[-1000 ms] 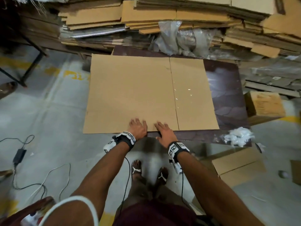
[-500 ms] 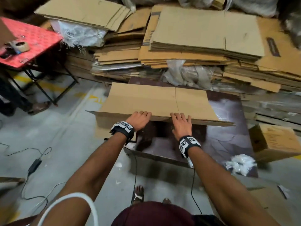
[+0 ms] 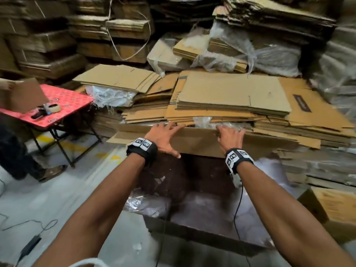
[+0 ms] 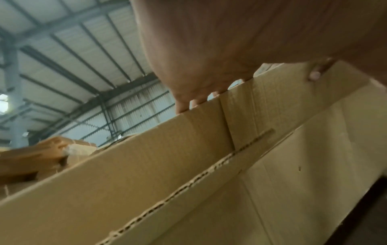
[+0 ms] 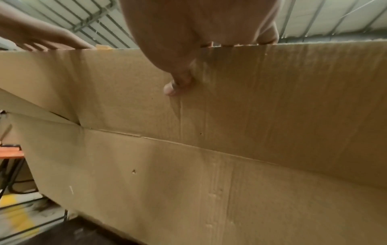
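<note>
Leftmost, a black power adapter with its thin cable (image 3: 30,245) lies on the grey concrete floor (image 3: 48,199). Beyond it stands a red patterned folding table (image 3: 73,99) with a pale roll of tape (image 3: 52,107) on it. Further right, the left hand (image 3: 163,136) grips the top edge of a flattened brown corrugated cardboard box (image 3: 200,140). In the left wrist view its fingers (image 4: 184,102) hook over that edge while the thumb lies against the near face. The cardboard box stands on edge, nearly upright, above a dark brown board (image 3: 183,176) lying on the floor and just in front of a low stack of flattened tan cardboard sheets (image 3: 231,93). Whether its lower edge touches the board cannot be told. To the right, the right hand (image 3: 230,135) holds the same top edge, well apart from the left hand. The right wrist view shows its fingers folded over the rim and the thumb (image 5: 177,86) pressed against the near face above a horizontal fold line. At the far right, a small closed brown carton (image 3: 335,205) sits on the floor beside the board.
</note>
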Available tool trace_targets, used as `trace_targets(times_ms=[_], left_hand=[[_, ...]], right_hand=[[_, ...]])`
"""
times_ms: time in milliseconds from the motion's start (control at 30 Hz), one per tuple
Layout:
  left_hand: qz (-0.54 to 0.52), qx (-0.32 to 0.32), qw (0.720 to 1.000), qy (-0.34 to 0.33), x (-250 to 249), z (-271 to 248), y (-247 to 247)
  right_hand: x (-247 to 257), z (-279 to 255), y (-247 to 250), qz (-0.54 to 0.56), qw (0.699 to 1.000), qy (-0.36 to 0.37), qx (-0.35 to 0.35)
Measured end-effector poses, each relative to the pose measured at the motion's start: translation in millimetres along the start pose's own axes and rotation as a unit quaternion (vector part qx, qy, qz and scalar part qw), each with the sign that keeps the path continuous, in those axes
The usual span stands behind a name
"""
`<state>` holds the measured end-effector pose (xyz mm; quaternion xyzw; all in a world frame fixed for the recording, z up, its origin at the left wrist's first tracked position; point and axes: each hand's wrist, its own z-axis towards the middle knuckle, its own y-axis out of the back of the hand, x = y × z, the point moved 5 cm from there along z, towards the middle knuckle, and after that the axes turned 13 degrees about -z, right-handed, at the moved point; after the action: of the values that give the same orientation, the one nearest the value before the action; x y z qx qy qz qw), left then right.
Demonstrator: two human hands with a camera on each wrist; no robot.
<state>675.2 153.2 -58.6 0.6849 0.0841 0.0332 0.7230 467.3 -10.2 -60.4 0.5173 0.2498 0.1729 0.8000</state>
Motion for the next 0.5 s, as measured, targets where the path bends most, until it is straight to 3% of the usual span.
trace_targets(times_ms=[133,267,500], left_hand=[[0.093,0.01,0.996,0.004,-9,10,14],[0.144,-0.061,0.988,-0.008,-27,26,28],[0.023,-0.114,0.993,-0.017,-39,57,67]], right_hand=[[-19,4,19,0.017,0.999,-0.023,-0.043],[-41,6,32,0.022,0.998,-0.034,-0.041],[-84,8,49,0.022,0.997,-0.048,-0.056]])
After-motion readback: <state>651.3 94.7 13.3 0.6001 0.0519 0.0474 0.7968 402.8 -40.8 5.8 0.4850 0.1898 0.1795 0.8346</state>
